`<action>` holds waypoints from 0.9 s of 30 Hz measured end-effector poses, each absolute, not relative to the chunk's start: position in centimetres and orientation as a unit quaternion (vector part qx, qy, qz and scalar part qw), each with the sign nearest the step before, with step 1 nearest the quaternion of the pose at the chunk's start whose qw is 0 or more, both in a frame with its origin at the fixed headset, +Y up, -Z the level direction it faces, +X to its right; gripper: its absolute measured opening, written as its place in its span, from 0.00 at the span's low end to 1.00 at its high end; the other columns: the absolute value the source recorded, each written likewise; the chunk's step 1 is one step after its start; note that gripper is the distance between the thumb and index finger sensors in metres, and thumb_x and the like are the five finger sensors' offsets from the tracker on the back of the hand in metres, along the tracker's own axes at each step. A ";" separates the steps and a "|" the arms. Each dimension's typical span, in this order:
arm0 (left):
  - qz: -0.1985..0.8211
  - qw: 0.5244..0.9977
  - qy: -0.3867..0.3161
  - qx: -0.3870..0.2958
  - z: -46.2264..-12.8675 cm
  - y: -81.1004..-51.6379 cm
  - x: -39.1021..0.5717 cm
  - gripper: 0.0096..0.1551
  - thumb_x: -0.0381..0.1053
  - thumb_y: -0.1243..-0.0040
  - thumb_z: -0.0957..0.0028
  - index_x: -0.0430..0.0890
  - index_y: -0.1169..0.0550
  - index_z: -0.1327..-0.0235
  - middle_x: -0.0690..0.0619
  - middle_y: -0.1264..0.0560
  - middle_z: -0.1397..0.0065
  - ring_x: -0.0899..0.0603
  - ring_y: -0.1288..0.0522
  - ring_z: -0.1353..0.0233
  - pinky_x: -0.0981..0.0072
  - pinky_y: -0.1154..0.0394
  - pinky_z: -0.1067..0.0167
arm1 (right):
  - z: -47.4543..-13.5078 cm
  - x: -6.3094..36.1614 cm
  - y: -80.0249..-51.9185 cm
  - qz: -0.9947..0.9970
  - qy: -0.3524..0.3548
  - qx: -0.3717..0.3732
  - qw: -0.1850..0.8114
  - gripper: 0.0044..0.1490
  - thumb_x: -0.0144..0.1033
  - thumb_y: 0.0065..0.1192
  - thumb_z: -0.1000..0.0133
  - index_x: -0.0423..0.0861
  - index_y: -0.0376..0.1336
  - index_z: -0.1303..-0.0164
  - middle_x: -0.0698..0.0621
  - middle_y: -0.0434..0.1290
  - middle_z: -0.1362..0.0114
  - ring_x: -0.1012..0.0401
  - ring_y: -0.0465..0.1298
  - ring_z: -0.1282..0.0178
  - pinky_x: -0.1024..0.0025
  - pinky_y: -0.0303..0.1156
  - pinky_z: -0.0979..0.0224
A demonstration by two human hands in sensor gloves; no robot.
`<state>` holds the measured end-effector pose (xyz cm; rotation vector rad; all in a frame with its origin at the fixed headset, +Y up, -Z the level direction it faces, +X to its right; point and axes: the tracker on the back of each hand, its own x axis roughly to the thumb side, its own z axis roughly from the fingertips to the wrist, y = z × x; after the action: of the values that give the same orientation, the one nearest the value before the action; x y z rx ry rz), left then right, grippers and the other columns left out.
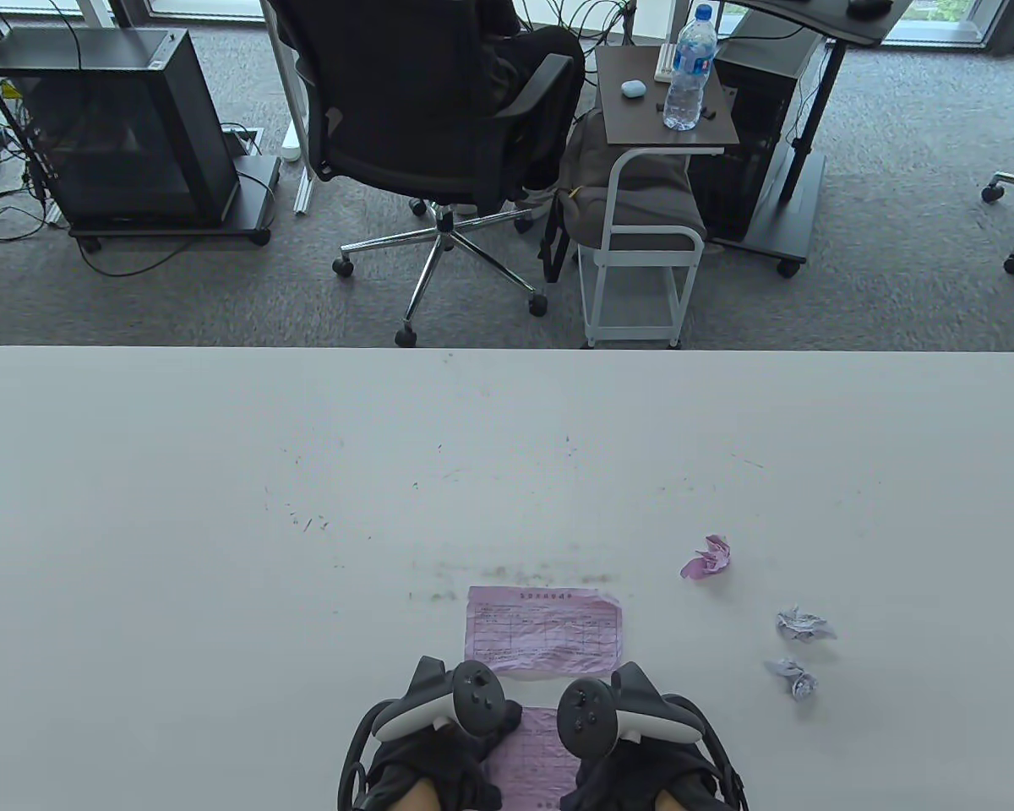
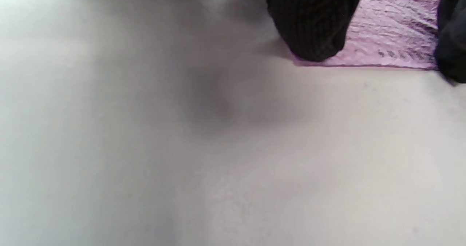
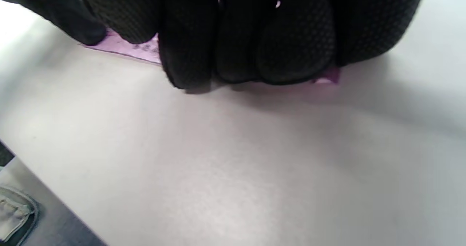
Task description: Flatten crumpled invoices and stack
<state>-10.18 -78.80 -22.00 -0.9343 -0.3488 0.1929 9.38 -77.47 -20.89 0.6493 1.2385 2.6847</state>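
Invoice, pink [image 1: 534, 756], nearest the table's [image 1: 177, 524] front edge: pressed under left hand [image 1: 439, 743] and right hand [image 1: 634, 743], whose fingers [image 3: 276, 46] are laid flat on its edge. Thin, light, creased; judged easily torn, best smoothed outward from the middle. Beyond it, touching: flattened pink invoice [image 1: 545, 629]. Farther right, well apart: two white crumpled invoices [image 1: 798, 650], then a pink crumpled one [image 1: 708, 557], each judged pinchable at a loose corner.

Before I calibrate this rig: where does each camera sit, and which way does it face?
Table view: overhead, looking down at the table; left hand and right hand on the pink invoice.
Left wrist view: low, facing the tabletop; gloved fingers.
Right wrist view: low, facing the tabletop; fingers on the pink sheet.
All three share the invoice.
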 end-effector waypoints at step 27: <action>0.096 0.874 -0.170 -0.445 -22.1 -78.8 -10.3 0.51 0.52 0.34 0.43 0.61 0.57 0.23 0.37 0.78 0.28 0.22 0.79 0.29 0.25 0.63 0.37 | -19.4 6.2 -77.2 0.910 0.247 0.332 -0.003 0.35 0.50 0.55 0.38 0.47 0.51 0.24 0.38 0.49 0.18 0.44 0.58 0.26 0.47 0.70 0.37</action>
<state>-10.27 -78.82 -22.10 -0.9288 -0.3542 0.1997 6.17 -77.23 -19.36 1.0450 0.7763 2.8653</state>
